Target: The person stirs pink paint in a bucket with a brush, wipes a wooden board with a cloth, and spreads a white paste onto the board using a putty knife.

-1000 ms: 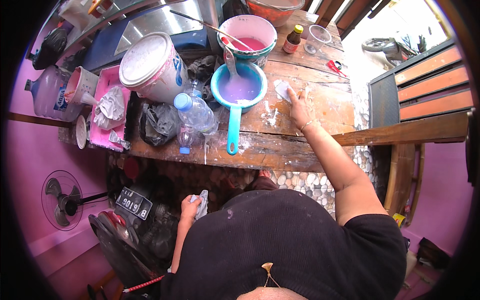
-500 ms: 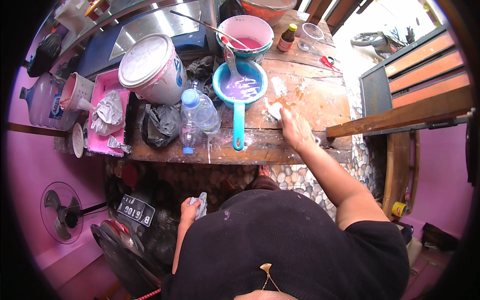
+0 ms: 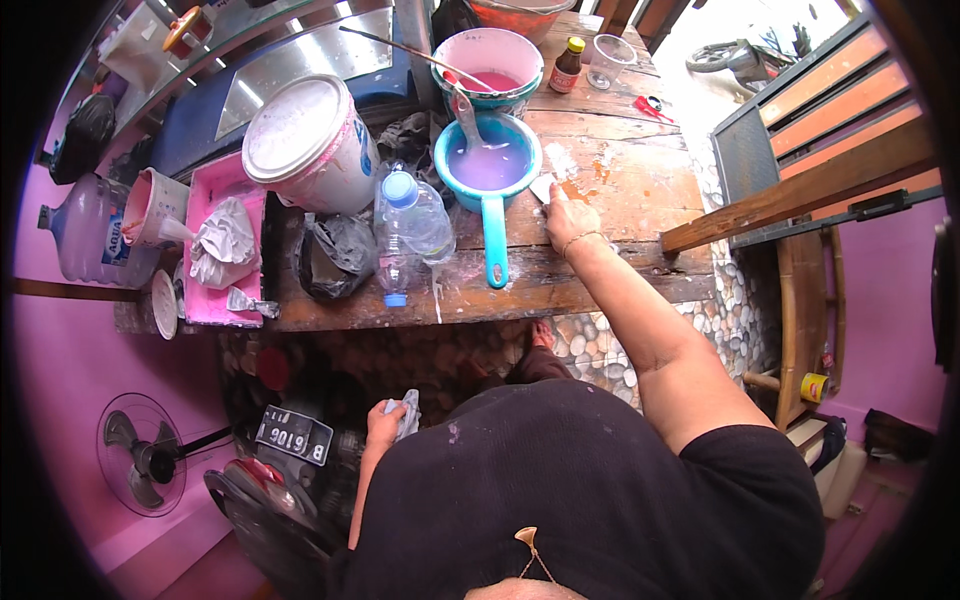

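My right hand [image 3: 573,220] is closed on a small flat white piece [image 3: 541,187], whose kind I cannot make out. It is over the wooden table [image 3: 640,215], right beside the rim of a turquoise dipper [image 3: 494,235]. Pale purple liquid fills the dipper, and a paintbrush [image 3: 467,122] leans in it. White smears [image 3: 560,165] and wet orange-brown spots [image 3: 603,160] mark the boards near my fingers. Low at my left side, away from the table, my left hand [image 3: 382,425] grips a crumpled light-grey plastic bag [image 3: 408,413].
Behind the dipper stands a bucket of pink liquid [image 3: 500,50] with a stick across it. A brown bottle [image 3: 566,68] and clear cup [image 3: 608,62] are farther right. Plastic bottles [image 3: 425,225], a lidded white tub [image 3: 315,150] and a pink tray [image 3: 205,300] crowd the left.
My right hand has moved left across the boards with the white piece, up to the dipper's rim. My left hand keeps its hold. The whole view has shifted slightly.
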Demonstrator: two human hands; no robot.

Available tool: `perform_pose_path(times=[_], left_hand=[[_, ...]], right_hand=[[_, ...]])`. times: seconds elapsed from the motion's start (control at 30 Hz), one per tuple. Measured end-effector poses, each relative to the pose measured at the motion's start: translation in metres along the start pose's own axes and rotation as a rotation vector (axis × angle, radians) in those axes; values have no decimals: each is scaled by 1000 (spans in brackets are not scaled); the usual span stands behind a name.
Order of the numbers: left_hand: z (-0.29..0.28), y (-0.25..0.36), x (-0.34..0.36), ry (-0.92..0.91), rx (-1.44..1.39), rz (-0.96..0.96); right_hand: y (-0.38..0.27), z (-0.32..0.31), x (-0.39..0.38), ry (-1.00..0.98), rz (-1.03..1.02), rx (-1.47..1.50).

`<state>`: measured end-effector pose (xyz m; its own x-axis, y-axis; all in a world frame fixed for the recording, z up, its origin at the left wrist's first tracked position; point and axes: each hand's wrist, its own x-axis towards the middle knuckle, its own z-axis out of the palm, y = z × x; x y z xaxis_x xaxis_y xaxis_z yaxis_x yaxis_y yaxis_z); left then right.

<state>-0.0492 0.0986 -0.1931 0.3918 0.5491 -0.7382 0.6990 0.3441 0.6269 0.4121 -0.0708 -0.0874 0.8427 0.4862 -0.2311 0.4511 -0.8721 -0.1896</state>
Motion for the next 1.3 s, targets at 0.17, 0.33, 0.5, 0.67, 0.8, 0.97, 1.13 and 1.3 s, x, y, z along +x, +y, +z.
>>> perform_pose_path(times=[0.17, 0.33, 0.5, 0.67, 0.8, 0.97, 1.13, 1.3], left_hand=[[-8, 4, -3, 15, -2, -9], [-16, 1, 4, -20, 53, -18], [-20, 0, 0, -12, 1, -19], [-20, -9, -4, -23, -39, -27], [-18, -2, 4, -59, 12, -62], [-17, 8, 6, -4, 54, 7], [-16, -13, 1, -9, 47, -73], [-3, 7, 5, -41, 26, -84]], right_hand=[[7, -10, -61, -175, 10, -32], [17, 3, 8, 46, 111, -4], [16, 2, 24, -15, 123, 6], [14, 4, -22, -29, 27, -76], [13, -8, 58, 5, 230, 71], [22, -4, 23, -23, 152, 1], [25, -1, 20, -19, 159, 102], [39, -3, 76, 42, 218, 136]])
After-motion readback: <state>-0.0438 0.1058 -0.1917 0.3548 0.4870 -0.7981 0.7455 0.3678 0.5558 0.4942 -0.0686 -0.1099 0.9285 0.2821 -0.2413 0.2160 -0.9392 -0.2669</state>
